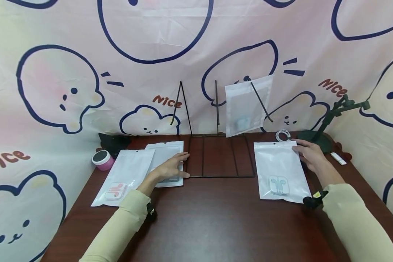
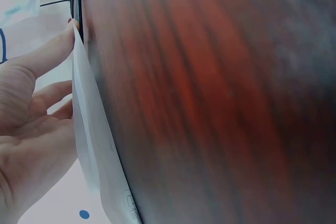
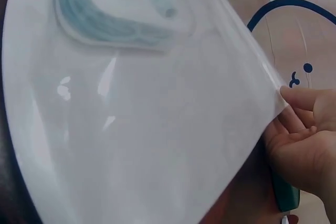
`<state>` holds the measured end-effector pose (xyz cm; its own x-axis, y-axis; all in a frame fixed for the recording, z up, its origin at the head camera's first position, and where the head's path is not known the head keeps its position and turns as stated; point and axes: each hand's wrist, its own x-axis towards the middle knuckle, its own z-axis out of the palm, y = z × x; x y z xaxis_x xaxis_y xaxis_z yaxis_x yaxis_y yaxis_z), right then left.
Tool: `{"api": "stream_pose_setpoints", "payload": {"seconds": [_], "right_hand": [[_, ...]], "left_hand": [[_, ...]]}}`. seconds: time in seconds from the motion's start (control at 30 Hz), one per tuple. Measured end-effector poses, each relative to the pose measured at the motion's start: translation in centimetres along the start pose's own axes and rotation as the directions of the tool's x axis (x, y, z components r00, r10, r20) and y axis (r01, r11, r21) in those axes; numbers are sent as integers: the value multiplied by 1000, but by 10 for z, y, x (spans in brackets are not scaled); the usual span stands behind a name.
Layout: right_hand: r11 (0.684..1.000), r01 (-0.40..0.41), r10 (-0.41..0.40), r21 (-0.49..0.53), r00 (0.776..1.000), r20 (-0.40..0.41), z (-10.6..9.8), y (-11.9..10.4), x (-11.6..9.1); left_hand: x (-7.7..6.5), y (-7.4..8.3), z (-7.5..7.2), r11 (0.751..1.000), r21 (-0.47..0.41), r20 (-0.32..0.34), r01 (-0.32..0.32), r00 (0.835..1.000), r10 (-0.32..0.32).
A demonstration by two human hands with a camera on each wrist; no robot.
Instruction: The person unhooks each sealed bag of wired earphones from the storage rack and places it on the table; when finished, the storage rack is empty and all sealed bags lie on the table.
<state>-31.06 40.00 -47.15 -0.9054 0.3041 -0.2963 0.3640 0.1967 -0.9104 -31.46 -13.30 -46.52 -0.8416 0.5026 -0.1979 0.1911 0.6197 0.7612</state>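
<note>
My right hand (image 1: 309,154) pinches the upper right edge of a white plastic bag (image 1: 275,163) lying on the table; a square case of white earphones (image 1: 279,185) shows through its lower part. My left hand (image 1: 168,169) rests on another white bag (image 1: 163,145), thumb and fingers spread at its right edge beside the black wire rack (image 1: 222,177). The left wrist view shows the thumb (image 2: 52,53) touching that bag's edge (image 2: 86,93). To the left, a white bag with pink earphones (image 1: 115,191) partly overlaps it. One more bag (image 1: 247,105) leans tilted in the rack.
A pink jar with a white-rimmed lid (image 1: 103,160) and a black object (image 1: 114,142) stand at the back left. At the back right are a coiled white cable (image 1: 283,135), a green stand (image 1: 321,131) and a small white stick (image 1: 338,158). A printed cloth (image 1: 150,36) hangs behind.
</note>
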Motion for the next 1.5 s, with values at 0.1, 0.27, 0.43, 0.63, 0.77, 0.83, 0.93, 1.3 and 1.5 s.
{"api": "stream_pose_setpoints", "payload": {"seconds": [0.1,0.27,0.43,0.63,0.77,0.83,0.93,1.3,1.5], "right_hand": [[999,27,-25,-45,999,42,-2,-3,-3],[986,106,-92,-126,989,116,-6,-15,-8],[971,168,-133,-169,971,201,-11,-25,-12],[960,206,-171,-189,968,185,-15,-25,-12],[962,227,-205,-152,968,146,-17,-27,-12],[961,244,-224,-133,963,151,-18,-30,-14],[960,270,-255,-67,950,179,-18,-36,-18],[885,297,-401,359,878,261,6,-76,-29],[823,358,-485,441,847,217,23,-105,-35]], "left_hand": [[0,-1,3,1000,3,11,4,1000,-4],[0,-3,2,1000,20,-5,1,1000,-1],[-1,-2,-1,1000,14,-18,-1,1000,1],[-1,-2,-2,1000,5,-11,3,1000,-3],[0,-1,-1,1000,13,-17,8,1000,-8],[0,-1,-1,1000,19,-17,10,1000,-9],[0,0,-1,1000,21,-16,10,1000,-9],[-1,-2,-1,1000,-9,-6,5,1000,-6],[1,-4,-1,1000,-5,5,-13,1000,13]]}}
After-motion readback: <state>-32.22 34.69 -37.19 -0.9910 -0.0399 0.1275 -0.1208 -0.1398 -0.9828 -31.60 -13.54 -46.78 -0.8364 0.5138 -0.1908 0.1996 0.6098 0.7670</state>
